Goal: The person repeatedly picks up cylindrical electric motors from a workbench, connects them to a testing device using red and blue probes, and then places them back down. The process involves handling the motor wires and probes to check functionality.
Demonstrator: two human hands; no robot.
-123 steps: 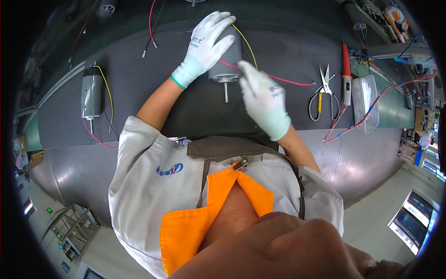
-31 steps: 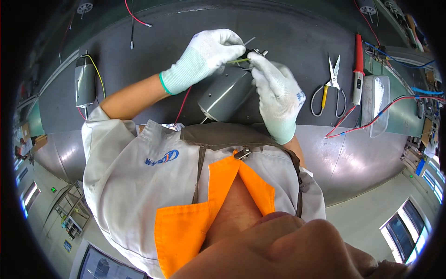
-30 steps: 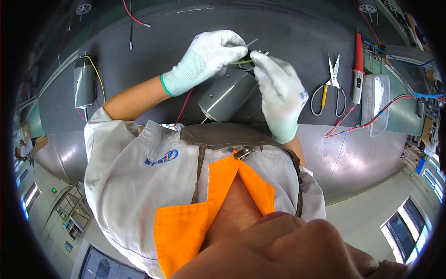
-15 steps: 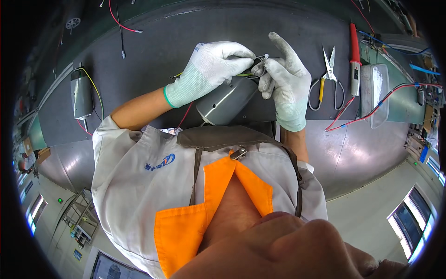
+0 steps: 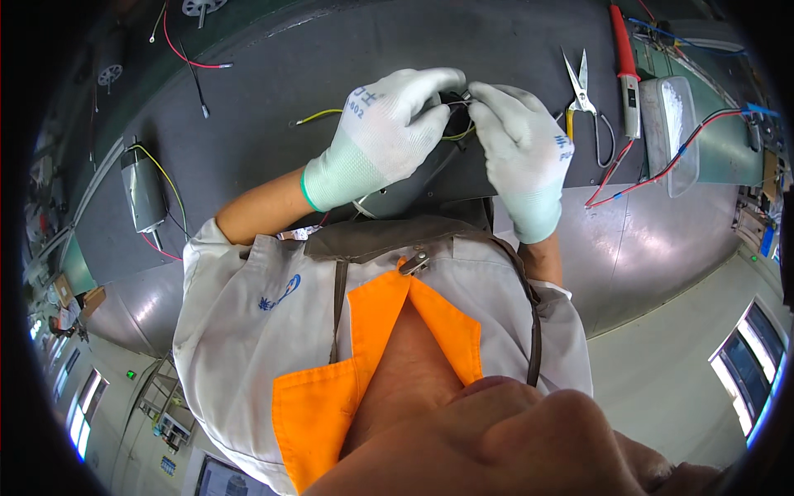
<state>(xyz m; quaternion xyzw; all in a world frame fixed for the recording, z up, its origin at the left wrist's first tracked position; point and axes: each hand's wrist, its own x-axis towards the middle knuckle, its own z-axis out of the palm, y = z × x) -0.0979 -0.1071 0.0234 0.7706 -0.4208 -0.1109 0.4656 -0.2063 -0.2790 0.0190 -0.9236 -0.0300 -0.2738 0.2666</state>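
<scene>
Both my hands wear white knit gloves and meet above a grey cylindrical motor. My left hand is closed in a pinch on a thin wire near the motor's far end. From the other side, my right hand pinches the same wire, fingertips almost touching the left ones. The wire's exact end is hidden between the fingers. A yellow-green wire with a ring terminal sticks out to the left behind my left hand. Much of the motor is covered by my left hand.
To the right lie open-bladed scissors, a red-handled tool with a red-black cable, and a clear plastic box with white contents. Another motor stands at the left. Loose red and black wires lie at the far left.
My right hand has turned over, and its stretched index finger has come down into a pinch against the left fingertips. The view has shifted slightly, and less of the motor shows.
</scene>
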